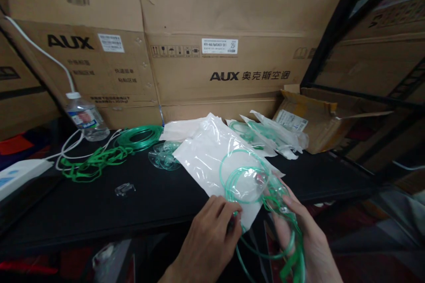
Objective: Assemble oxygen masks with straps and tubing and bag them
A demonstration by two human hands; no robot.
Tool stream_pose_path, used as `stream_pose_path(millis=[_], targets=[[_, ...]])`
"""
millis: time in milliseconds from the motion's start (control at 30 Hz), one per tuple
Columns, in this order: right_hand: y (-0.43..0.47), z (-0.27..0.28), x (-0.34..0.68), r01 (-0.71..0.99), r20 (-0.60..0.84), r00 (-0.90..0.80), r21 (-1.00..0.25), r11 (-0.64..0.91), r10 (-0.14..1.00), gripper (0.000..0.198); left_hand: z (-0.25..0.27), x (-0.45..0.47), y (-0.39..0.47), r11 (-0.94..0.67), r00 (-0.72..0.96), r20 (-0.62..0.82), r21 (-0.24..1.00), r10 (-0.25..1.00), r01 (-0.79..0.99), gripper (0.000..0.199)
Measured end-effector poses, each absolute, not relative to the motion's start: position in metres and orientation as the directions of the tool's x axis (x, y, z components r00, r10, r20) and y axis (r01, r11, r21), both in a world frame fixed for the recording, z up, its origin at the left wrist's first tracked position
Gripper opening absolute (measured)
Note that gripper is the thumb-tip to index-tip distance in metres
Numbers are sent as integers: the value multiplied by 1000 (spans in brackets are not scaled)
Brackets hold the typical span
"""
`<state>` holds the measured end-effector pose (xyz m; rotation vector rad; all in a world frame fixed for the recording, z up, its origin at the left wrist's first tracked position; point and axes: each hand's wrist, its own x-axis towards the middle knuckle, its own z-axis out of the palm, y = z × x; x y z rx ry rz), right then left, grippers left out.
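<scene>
Big brown printed cardboard is standing behind the flat black bench. By a shiny white plastic bag, the left hand is pinching and the right hand is holding a long, thin green plastic tube; keeping its loops loose is probably best for stopping knots.

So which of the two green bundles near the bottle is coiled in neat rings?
The coil of green tubing, farther back; the green straps in front of the bottle lie in a loose tangle.
</scene>
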<state>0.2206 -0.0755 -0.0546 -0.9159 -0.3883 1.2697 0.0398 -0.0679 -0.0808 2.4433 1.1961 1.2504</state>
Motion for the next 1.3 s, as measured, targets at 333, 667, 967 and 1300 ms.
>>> stream_pose_path(millis=[333,667,967,1300], targets=[[-79,-64,223,-566,-182,247,-824,-11,952,55,-49,75,-29,-594,411,539,222,736,773,23],[-77,-88,236,-205,-51,272,-979,6,961,48,-44,76,-34,-855,663,620,26,420,518,21],[-71,-75,208,-491,-189,296,-871,-21,936,40,-67,71,-45,-866,595,703,59,389,497,23],[-89,-61,237,-652,-315,44,-728,-212,948,32,-62,85,-21,-795,589,576,193,566,575,20]])
